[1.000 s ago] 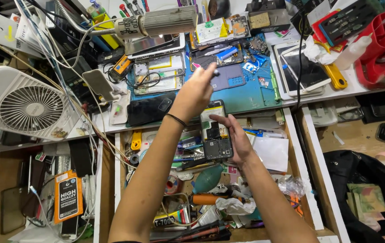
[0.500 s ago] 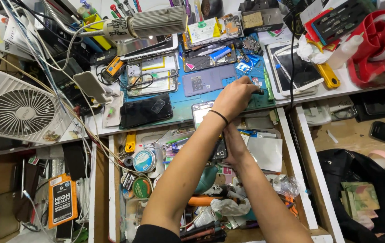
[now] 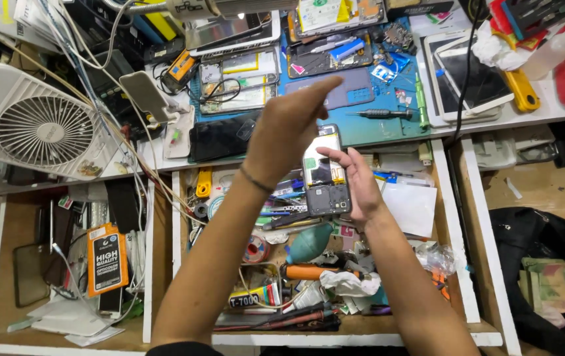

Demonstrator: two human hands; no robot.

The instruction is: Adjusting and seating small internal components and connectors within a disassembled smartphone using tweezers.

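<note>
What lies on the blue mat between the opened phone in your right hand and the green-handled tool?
In the head view, a dark screwdriver lies on the blue mat, between the opened phone in the right hand and the green-handled tool.

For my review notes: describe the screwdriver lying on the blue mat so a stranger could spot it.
Start at the blue work mat on the bench. Near its right edge, above the opened phone in the right hand, lies the screwdriver: slim, dark, horizontal, unlike the upright green tool beside it.

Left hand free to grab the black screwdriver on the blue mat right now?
Probably yes. The left hand hovers empty above the blue mat, and the black screwdriver lies uncovered just beside it. The right hand holds the opened phone lower down, out of the way.
</note>
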